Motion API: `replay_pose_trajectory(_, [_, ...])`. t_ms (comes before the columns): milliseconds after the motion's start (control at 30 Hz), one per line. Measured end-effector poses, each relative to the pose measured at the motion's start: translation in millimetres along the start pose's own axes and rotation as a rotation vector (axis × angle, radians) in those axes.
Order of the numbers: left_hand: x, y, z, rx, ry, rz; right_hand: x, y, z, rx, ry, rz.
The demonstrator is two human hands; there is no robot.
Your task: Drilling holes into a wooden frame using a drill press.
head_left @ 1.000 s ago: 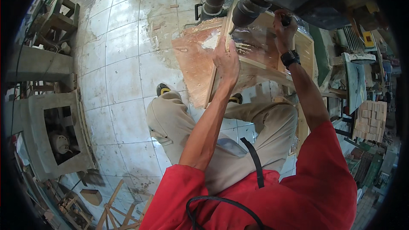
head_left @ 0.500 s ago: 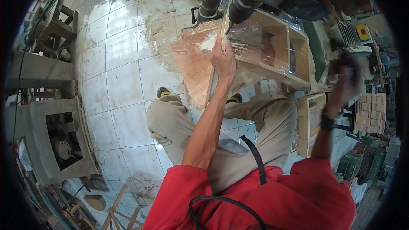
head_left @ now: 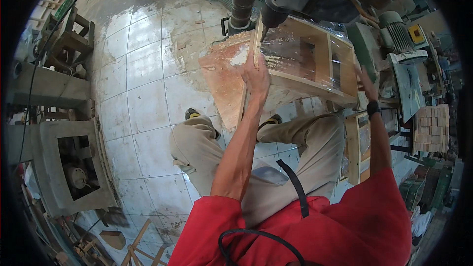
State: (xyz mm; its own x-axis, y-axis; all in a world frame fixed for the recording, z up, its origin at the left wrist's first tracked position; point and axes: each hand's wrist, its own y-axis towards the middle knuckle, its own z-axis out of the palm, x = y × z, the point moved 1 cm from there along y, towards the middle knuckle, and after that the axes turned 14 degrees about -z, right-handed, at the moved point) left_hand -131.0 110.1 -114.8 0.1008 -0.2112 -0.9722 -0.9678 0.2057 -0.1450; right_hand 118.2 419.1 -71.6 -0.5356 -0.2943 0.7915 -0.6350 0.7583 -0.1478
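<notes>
Wooden frame point(head_left: 311, 83) in snug left grip point(head_left: 256, 76), wide right grip point(head_left: 366, 86) perhaps against it

reddish plywood board point(head_left: 217, 81) | on it: wooden frame point(head_left: 313, 86), pale shavings point(head_left: 240, 55)

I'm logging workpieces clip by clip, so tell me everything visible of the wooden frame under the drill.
The wooden frame is pale, bare-looking timber: straight rails around an open inside, with a crosspiece nearer the right end. It lies slanted, its left end beneath the drill. Shavings show within its left part. The left hand holds its left end; the right hand is beside the right end, contact unclear.
</notes>
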Motion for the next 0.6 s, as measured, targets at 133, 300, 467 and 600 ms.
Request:
replay_pose_trajectory(133, [-9.1,-16.3,24.1,0.102,0.003,-0.036,-4.3,-40.2,-13.3,-0.028,0.406,0.015])
replay_pose_trajectory(300, [-9.0,-49.1,17.0,0.077,0.113,-0.005,-27.4,-52.6,-24.3,-0.090,0.432,-0.059])
replay_pose_trajectory(467, [-3.8,-92.1,0.0,0.017,-0.046,0.088,-63.7,-81.5,-31.6,-0.117,0.314,-0.076])
replay_pose_trajectory(600, [-28.2,-125.4,-26.0,0.202,-0.283,-0.106,-51.0,-148.4,-33.9,-0.297,0.112,-0.178])
